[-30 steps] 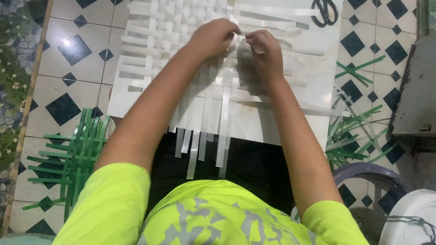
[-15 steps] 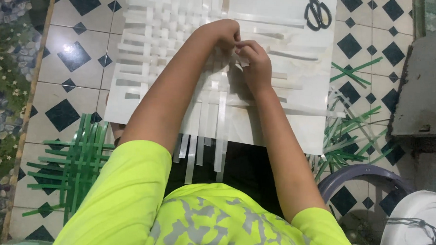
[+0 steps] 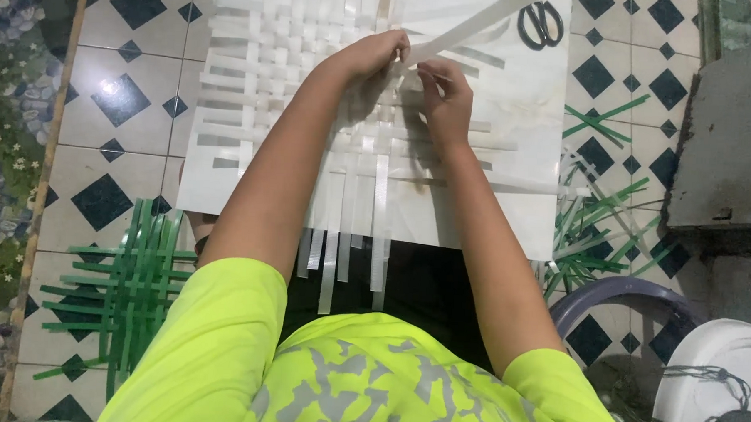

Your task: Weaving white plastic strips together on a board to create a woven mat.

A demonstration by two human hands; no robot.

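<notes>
L hand (image 3: 372,57) + R hand (image 3: 442,93) both pinch one white strip (image 3: 473,27) over the white woven mat (image 3: 313,92) on the board (image 3: 519,158). Strip's long axis runs up-right from fingertips, toward scissors (image 3: 540,24). L nearer strip's low end. Green weave (image 3: 131,286) lies at left on floor.

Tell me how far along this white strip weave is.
Done: a lattice of crossed white strips covers the board. In hand: the left hand and right hand pinch one strip. Left: loose strip ends hang unwoven off the near edge.
</notes>
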